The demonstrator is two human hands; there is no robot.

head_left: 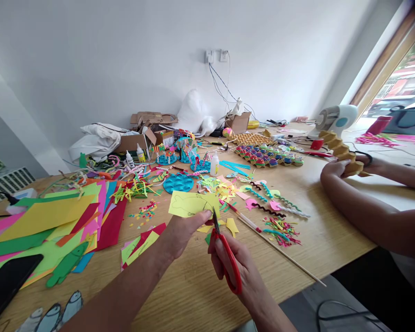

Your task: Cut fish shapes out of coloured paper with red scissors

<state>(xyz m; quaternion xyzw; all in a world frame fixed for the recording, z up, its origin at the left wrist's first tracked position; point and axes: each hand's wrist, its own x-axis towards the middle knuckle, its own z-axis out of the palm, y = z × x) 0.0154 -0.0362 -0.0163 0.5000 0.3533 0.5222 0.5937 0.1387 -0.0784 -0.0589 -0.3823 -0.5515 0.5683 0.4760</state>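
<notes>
My left hand (181, 233) pinches the lower edge of a yellow paper sheet (190, 204) with a fish outline drawn on it, held just above the wooden table (325, 240). My right hand (237, 267) grips red-handled scissors (228, 258), fingers through the loops. The blades point up and meet the paper's lower right edge. Yellow paper offcuts (232, 226) lie on the table under the scissors.
Coloured paper sheets (48, 221) and a green paper fish (67, 263) lie at left, a black tablet (7, 281) at the near left corner. Another person's hands (335, 168) at right hold a folded cardboard strip (342, 152). A thin wooden stick (280, 251), painted egg tray (268, 156) and glue bottle (214, 164) sit beyond.
</notes>
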